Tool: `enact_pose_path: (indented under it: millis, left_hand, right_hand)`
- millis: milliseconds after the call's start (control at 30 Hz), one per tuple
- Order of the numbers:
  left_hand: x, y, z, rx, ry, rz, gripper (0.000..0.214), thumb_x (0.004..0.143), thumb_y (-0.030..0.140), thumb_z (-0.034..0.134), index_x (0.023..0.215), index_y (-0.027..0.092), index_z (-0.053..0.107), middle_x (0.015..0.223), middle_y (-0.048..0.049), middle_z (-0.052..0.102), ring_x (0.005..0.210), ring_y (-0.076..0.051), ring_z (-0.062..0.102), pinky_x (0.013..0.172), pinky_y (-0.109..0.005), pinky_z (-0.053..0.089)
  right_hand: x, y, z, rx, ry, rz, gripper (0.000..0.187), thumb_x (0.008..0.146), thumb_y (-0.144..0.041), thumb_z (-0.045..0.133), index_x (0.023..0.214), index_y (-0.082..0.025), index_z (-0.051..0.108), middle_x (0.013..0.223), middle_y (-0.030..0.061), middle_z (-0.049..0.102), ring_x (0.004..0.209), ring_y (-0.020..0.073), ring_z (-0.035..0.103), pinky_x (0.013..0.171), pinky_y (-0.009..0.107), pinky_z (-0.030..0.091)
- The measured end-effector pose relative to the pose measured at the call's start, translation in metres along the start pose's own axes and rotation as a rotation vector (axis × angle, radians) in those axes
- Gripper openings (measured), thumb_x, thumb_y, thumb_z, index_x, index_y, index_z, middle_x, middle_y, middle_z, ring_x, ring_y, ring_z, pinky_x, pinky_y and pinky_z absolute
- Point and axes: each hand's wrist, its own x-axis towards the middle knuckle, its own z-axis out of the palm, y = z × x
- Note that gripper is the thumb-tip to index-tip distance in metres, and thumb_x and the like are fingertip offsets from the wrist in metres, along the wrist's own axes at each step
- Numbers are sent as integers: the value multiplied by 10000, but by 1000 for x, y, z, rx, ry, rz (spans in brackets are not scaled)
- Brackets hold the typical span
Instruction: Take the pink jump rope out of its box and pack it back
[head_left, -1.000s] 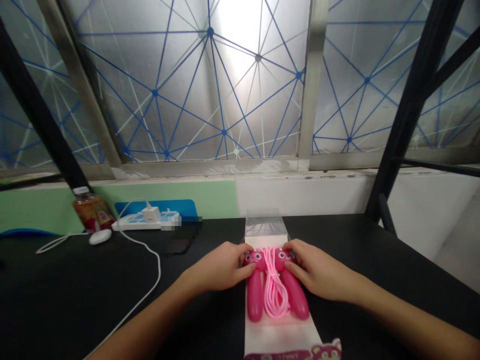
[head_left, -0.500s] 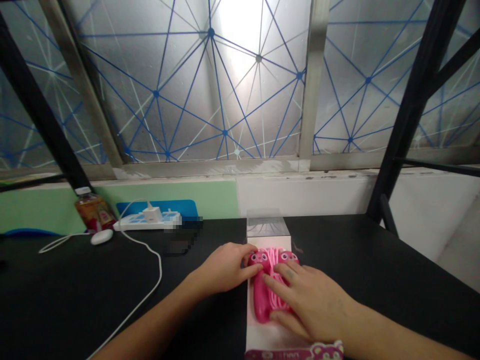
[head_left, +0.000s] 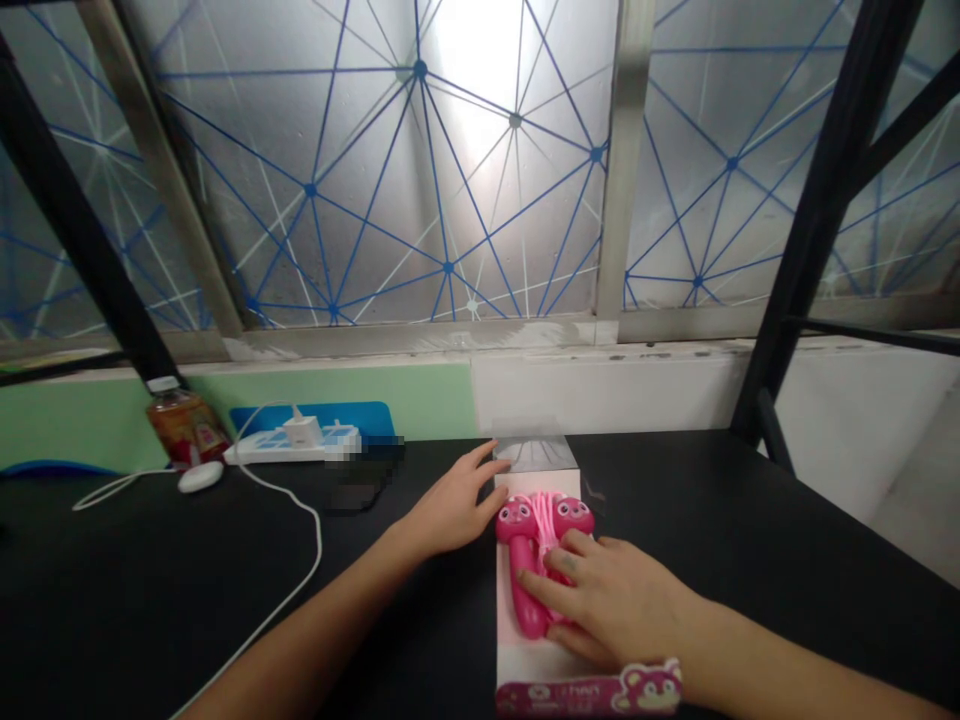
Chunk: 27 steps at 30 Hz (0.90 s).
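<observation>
- Left hand (head_left: 452, 512) open, fingers spread, holding nothing, just beside a clear plastic case (head_left: 536, 453)
- Right hand (head_left: 613, 600) spread, resting over a pink jump rope (head_left: 545, 530) with bear-head handles
- Rope lies on a white card (head_left: 525, 655) on the black tabletop (head_left: 150, 600)

The left forearm (head_left: 300, 620) and right forearm (head_left: 795, 660) are showing bare, slim and smooth, each narrowing into a slender wrist. The left hand (head_left: 450, 512) is showing long, thin fingers (head_left: 480, 465), while the right hand (head_left: 619, 600) is showing a broad back, faint knuckles and a small dark mark (head_left: 570, 563) on one finger.
</observation>
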Motion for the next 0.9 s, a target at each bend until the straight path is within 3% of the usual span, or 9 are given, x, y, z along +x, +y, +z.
enact_pose_path:
  millis: [133,400,667,900]
  left_hand:
    - [-2,-6,-3,-40,17,-7,315,918,324,531,1209,216,584,1544,-100,321,1380,-275,385,1139,-424,329]
    - [2,-10,-4,-197,-13,-31,207,838,189,556,1041,221,582,1438,-92,499,1263,-258,524,979,-405,489]
    - [-7,5,-5,-389,-29,-29,225,826,111,503,995,207,615,1288,-72,618,1255,-227,533,902,-319,540]
    - [-15,30,-5,-272,-51,66,324,830,72,489,1091,224,607,1259,-51,629,1168,-211,582,970,-334,494]
  right_hand:
    - [0,-6,-8,32,-62,-9,452,898,-404,552,1299,-200,503,1045,94,682,874,290,623,621,363,498]
    - [-4,-8,-14,116,-86,-23,602,850,-637,539,1279,-216,506,1039,90,672,909,316,607,577,358,493]
    - [3,-3,-7,90,-49,92,452,923,-506,535,1270,-216,530,1052,86,665,937,293,610,640,367,530]
    - [7,13,13,-42,9,138,426,976,-432,489,1328,-194,513,1183,109,653,969,287,625,751,428,536]
